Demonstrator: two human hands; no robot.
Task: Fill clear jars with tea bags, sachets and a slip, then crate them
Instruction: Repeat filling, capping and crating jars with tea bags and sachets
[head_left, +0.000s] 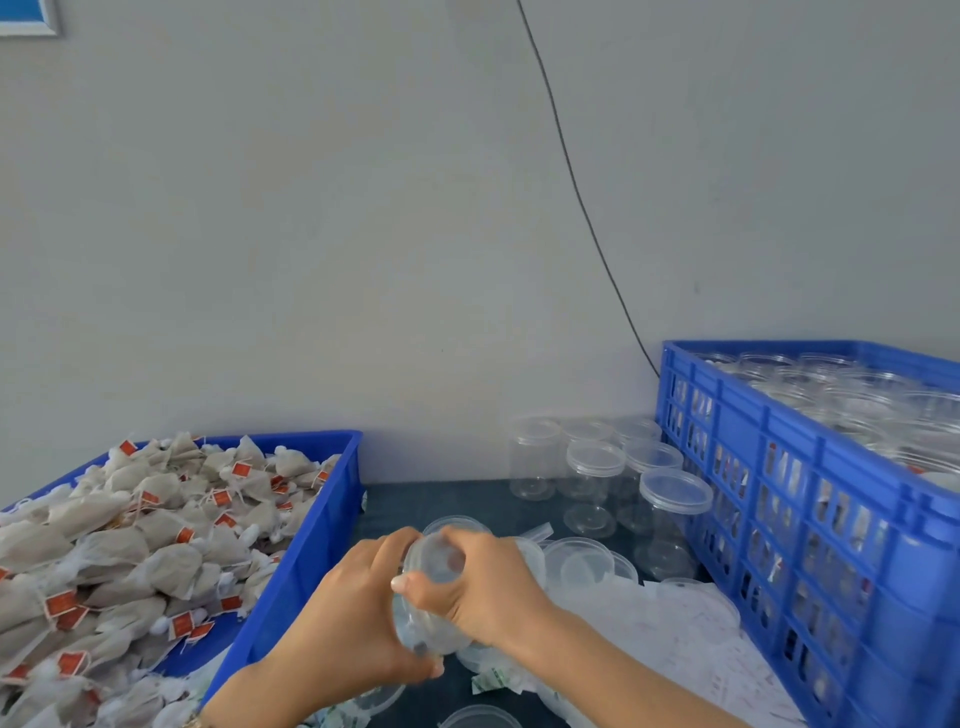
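a: what's the biggest container here?

b: the blue crate (810, 519) on the right, slatted sides, packed with lidded clear jars. its near wall runs along the right side of the bench (441, 501).

a: and on the left?

b: a shallow blue tray (311, 540) heaped with tea bags (156, 530), pale pouches with strings and red tags. its right rim comes almost up to the left hand.

a: between those two?

b: a strip of dark bench. at the back of it, by the wall, a cluster of empty jars (597, 473) with lids on. nearer, loose lids (576, 564) and white printed slips (691, 634) spread toward the crate. a few small sachets (488, 680) lie under the wrists.

a: the hands?

b: both clamped on one clear jar (431, 597), held tilted above the bench in the middle. the left hand (353, 618) wraps the body from below, the right hand (483, 587) grips the upper end. whether the lid is on it i cannot tell.

a: room to move?

b: only that narrow lane between tray rim and crate wall, cluttered toward the right.
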